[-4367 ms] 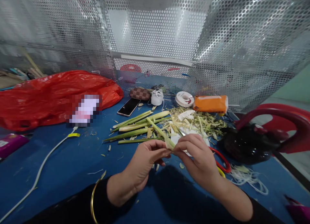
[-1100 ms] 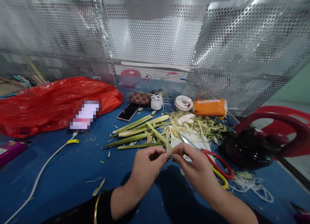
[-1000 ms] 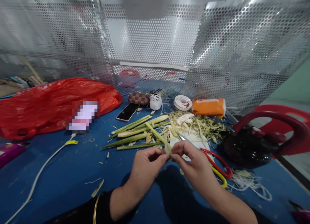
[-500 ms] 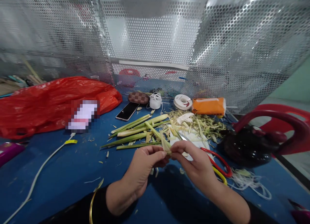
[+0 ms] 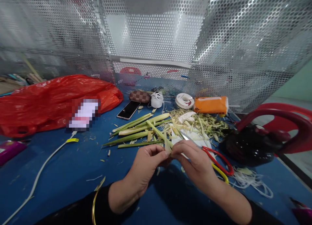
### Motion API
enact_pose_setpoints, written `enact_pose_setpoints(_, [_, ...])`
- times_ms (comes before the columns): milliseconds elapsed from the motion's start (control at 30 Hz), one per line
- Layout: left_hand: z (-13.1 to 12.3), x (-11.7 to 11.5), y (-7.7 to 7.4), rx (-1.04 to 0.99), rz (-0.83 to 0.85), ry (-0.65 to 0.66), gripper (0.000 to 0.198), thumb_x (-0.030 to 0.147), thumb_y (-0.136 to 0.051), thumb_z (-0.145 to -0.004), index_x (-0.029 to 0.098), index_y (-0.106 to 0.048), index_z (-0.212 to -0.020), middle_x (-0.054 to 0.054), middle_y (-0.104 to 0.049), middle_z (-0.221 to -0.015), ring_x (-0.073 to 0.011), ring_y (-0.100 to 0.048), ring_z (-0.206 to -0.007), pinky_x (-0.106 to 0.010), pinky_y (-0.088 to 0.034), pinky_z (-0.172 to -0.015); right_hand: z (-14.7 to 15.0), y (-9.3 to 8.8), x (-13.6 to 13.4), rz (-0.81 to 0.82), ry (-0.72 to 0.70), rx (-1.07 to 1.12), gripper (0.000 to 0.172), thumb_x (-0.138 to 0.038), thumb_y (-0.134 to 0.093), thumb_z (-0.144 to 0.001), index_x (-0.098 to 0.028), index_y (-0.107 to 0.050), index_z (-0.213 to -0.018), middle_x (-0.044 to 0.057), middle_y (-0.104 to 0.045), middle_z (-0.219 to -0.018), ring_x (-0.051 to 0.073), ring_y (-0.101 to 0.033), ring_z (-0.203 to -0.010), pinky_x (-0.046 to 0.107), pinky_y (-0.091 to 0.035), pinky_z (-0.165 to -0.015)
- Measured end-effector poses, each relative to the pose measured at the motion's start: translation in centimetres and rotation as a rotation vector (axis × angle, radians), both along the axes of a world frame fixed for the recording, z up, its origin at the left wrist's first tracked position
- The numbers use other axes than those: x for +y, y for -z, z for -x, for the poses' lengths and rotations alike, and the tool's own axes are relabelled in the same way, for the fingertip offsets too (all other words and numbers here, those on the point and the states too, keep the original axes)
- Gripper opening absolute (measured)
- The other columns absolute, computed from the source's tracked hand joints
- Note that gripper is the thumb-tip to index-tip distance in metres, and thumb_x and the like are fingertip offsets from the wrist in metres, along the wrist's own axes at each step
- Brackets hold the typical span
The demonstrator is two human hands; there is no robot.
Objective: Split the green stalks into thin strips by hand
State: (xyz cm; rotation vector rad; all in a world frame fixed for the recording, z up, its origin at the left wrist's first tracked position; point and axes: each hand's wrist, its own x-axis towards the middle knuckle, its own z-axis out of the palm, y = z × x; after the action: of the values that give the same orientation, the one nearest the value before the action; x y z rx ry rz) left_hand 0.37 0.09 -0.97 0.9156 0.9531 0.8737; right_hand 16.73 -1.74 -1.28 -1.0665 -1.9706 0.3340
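Note:
Near the middle of the view, my left hand (image 5: 147, 165) pinches the base of a pale green leaf piece (image 5: 167, 143) between thumb and fingers. My right hand (image 5: 196, 161) meets it from the other side, its fingertips closed on the same piece. Just behind lie several long green stalks (image 5: 136, 136) on the blue table (image 5: 73, 173). Scissors with red and yellow handles (image 5: 220, 163) rest by my right hand, their blades on white paper (image 5: 201, 139). A heap of leaf scraps (image 5: 212, 125) lies behind the paper.
A black kettle (image 5: 248, 147) with a dark red handle and white string (image 5: 253, 182) are at right. Behind stand a tape spool (image 5: 184, 101), orange packet (image 5: 211, 105), checked case (image 5: 139, 96) and dark phone (image 5: 128, 110). A red bag (image 5: 48, 101) and a cable (image 5: 42, 171) occupy the left.
The pale leaf piece now stands a little more upright between my fingers. My right fingers have shifted slightly, and the whole view has moved a little.

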Motion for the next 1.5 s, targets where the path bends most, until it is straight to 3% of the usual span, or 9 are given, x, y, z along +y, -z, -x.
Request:
enact_pose_setpoints(300, [-0.04, -0.47, 0.10, 0.441, -0.477, -0.127, 0.012, 0.025, -0.064, -0.072, 0.017, -0.071, -0.066, -0.002, -0.068, -0.065, -0.0147, -0.059, -0.062, -0.023, -0.044, -0.060, 0.28, -0.54, -0.27, 0.398, 0.041, 0.189, 0.014, -0.021, -0.052, -0.088, -0.020, -0.055, -0.074, 0.000, -0.058, -0.068, 0.014, -0.054, -0.065, 0.026, -0.043, -0.060])
enact_pose_setpoints(467, [0.05, -0.29, -0.01, 0.494, -0.529, -0.093, 0.014, 0.024, -0.063, -0.074, 0.017, -0.070, -0.065, -0.002, -0.069, -0.065, -0.0153, -0.061, -0.062, -0.022, -0.044, -0.060, 0.65, -0.51, -0.18, 0.581, 0.103, 0.340, 0.015, -0.026, -0.056, -0.083, -0.019, -0.057, -0.071, -0.002, -0.059, -0.060, 0.013, -0.055, -0.058, 0.025, -0.043, -0.055])
enact_pose_setpoints(633, [0.08, -0.35, -0.18, 0.495, -0.512, -0.047, 0.011, 0.025, -0.066, -0.071, 0.017, -0.072, -0.068, -0.003, -0.070, -0.066, -0.0158, -0.061, -0.063, -0.023, -0.045, -0.061, 0.67, -0.44, 0.06, 0.650, 0.075, 0.443, 0.014, -0.026, -0.059, -0.080, -0.018, -0.057, -0.068, -0.002, -0.058, -0.058, 0.013, -0.056, -0.054, 0.025, -0.044, -0.053])
enact_pose_setpoints(733, [0.03, -0.19, -0.40, 0.415, -0.383, -0.047, 0.011, 0.025, -0.067, -0.070, 0.016, -0.071, -0.066, -0.004, -0.069, -0.065, -0.0159, -0.061, -0.063, -0.024, -0.045, -0.062, 0.54, -0.42, 0.09, 0.575, 0.064, 0.412, 0.012, -0.023, -0.059, -0.082, -0.018, -0.059, -0.072, -0.002, -0.060, -0.061, 0.013, -0.058, -0.057, 0.025, -0.046, -0.054])
enact_pose_setpoints(833, [0.00, 0.03, -0.63, 0.220, -0.169, -0.053, 0.013, 0.028, -0.067, -0.070, 0.015, -0.070, -0.066, -0.004, -0.068, -0.063, -0.0144, -0.060, -0.063, -0.024, -0.045, -0.063, 0.30, -0.41, 0.08, 0.300, 0.064, 0.296, 0.002, -0.019, -0.060, -0.083, -0.020, -0.061, -0.084, 0.001, -0.063, -0.075, 0.015, -0.059, -0.068, 0.027, -0.049, -0.064])
enact_pose_setpoints(967, [0.04, 0.02, -0.69, 0.085, -0.044, 0.002, 0.015, 0.029, -0.067, -0.071, 0.015, -0.069, -0.065, -0.003, -0.067, -0.063, -0.0113, -0.056, -0.061, -0.022, -0.042, -0.062, 0.07, -0.31, 0.09, 0.047, 0.024, 0.123, 0.011, -0.014, -0.055, -0.087, -0.023, -0.063, -0.086, 0.004, -0.062, -0.084, 0.017, -0.059, -0.080, 0.030, -0.050, -0.071])
enact_pose_setpoints(1233, [0.18, -0.07, -0.87, 0.054, 0.044, 0.045, 0.014, 0.028, -0.066, -0.070, 0.016, -0.066, -0.062, -0.003, -0.066, -0.065, -0.0129, -0.058, -0.067, -0.023, -0.042, -0.064, -0.18, 0.02, 0.00, -0.072, 0.023, 0.004, 0.017, -0.012, -0.052, -0.089, -0.022, -0.065, -0.090, 0.005, -0.063, -0.085, 0.018, -0.060, -0.081, 0.033, -0.050, -0.071])
enact_pose_setpoints(1500, [0.19, 0.18, -0.52, 0.029, 0.027, 0.024, 0.010, 0.024, -0.072, -0.066, 0.015, -0.067, -0.069, -0.001, -0.064, -0.067, -0.0134, -0.059, -0.068, -0.023, -0.046, -0.063, -0.18, 0.17, -0.12, -0.106, 0.036, -0.034, 0.020, -0.012, -0.051, -0.089, -0.023, -0.067, -0.086, 0.004, -0.066, -0.080, 0.018, -0.061, -0.078, 0.032, -0.051, -0.069])
